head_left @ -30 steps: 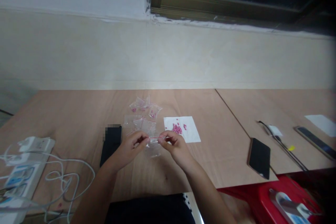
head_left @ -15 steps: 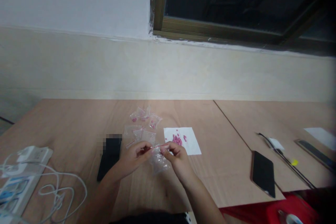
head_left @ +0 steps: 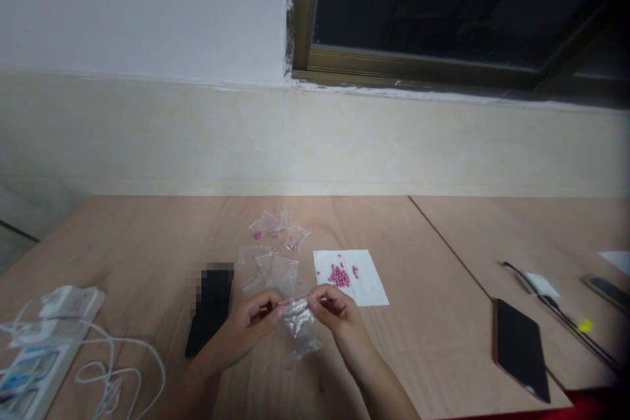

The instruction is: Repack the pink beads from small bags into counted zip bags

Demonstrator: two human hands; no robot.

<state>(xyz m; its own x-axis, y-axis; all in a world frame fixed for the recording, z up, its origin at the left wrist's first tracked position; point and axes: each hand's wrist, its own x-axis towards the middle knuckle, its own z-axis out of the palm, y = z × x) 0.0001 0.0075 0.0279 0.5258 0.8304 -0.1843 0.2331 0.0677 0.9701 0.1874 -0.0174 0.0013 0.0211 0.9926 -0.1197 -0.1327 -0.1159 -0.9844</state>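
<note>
A small clear zip-lock bag (head_left: 299, 328) hangs between my hands, its reddish seal strip at the top; I see no beads in it. My left hand (head_left: 253, 318) pinches the strip's left end, and my right hand (head_left: 337, 312) pinches the right end. Just beyond my right hand, a pile of pink beads (head_left: 339, 275) lies on a white sheet of paper (head_left: 371, 279). Flat clear bags (head_left: 278, 270) lie on the table past my left hand. Farther back are several bags with pink beads (head_left: 291, 241) inside.
Left of my hands lies a black phone-like object (head_left: 211, 315), partly pixelated. A white power strip (head_left: 59, 335) with looped cables (head_left: 115, 374) is at the far left. On the right are a dark phone (head_left: 520, 348), a black cable (head_left: 566, 312) and another phone (head_left: 613, 295).
Both hands have drawn slightly apart along the bag's top, so its strip now shows stretched between them. The camera view has shifted a little.
</note>
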